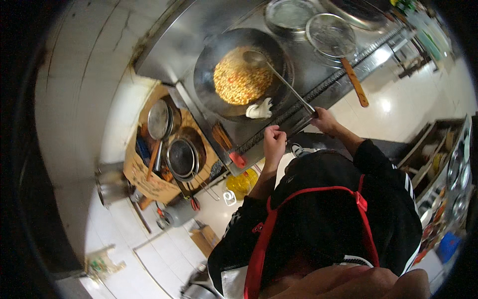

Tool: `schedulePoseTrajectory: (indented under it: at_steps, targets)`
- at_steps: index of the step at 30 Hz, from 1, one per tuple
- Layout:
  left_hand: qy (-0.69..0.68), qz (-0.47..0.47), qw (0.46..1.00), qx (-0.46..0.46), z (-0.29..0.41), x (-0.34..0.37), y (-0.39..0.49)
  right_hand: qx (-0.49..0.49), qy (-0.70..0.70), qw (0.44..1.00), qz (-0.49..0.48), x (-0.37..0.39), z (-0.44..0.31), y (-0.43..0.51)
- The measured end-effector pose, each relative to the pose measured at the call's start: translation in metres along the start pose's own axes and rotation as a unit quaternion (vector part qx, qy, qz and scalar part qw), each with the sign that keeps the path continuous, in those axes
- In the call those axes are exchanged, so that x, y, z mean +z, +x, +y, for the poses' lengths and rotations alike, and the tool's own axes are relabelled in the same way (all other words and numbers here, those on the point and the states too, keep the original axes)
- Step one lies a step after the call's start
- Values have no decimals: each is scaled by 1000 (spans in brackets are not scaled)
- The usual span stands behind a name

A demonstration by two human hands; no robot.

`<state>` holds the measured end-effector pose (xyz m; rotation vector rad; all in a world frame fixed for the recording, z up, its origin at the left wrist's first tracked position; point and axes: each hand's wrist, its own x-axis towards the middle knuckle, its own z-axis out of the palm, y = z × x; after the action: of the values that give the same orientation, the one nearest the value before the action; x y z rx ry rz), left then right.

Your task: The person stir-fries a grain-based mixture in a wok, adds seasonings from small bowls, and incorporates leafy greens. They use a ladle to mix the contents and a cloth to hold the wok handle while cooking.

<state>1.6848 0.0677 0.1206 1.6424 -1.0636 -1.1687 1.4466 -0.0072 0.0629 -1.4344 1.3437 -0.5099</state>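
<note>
A large dark wok [205, 80] sits on the steel stove and holds a layer of small, yellow-orange pieces of food [241, 80], with steam over it. My right hand [325, 121] is closed around the handle end of a long metal ladle [289, 86], whose bowl rests at the food's upper right part. My left hand [275, 140] is loosely curled in front of the stove's edge, with nothing visible in it. A folded white cloth [259, 109] lies on the wok's near rim, beyond my left hand.
A wire strainer with a wooden handle [354, 82] lies right of the wok. A bamboo brush with a red handle [236, 159] is at the stove's left corner. Lower left stand a cardboard box [157, 187] of pans and strainers and a yellow oil container [242, 183]. Shelving [422, 153] stands at right.
</note>
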Motion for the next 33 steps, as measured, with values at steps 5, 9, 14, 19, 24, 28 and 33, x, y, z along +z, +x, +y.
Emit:
schedulePoseTrajectory:
  at_steps: [5,9,14,19,24,28,33]
  targets:
    - [-99,-234,967,-15,54,102,5,41,360,924,-122,-74,-24,-97]
    - [-202,-442,866,117,115,241,-30,-129,390,909,-68,-156,-38,-194]
    - [-128,-472,869,75,157,392,-84,-52,418,872,250,-245,99,-316]
    - [22,-608,793,29,205,474,-118,200,115,516,825,-215,291,-484]
    - [162,-720,674,36,205,545,-138,293,182,238,908,-154,238,-573]
    - [226,-771,595,30,204,621,-181,316,159,127,927,-97,227,-550]
    - [277,-847,453,26,199,716,-225,310,254,52,915,-146,298,-591]
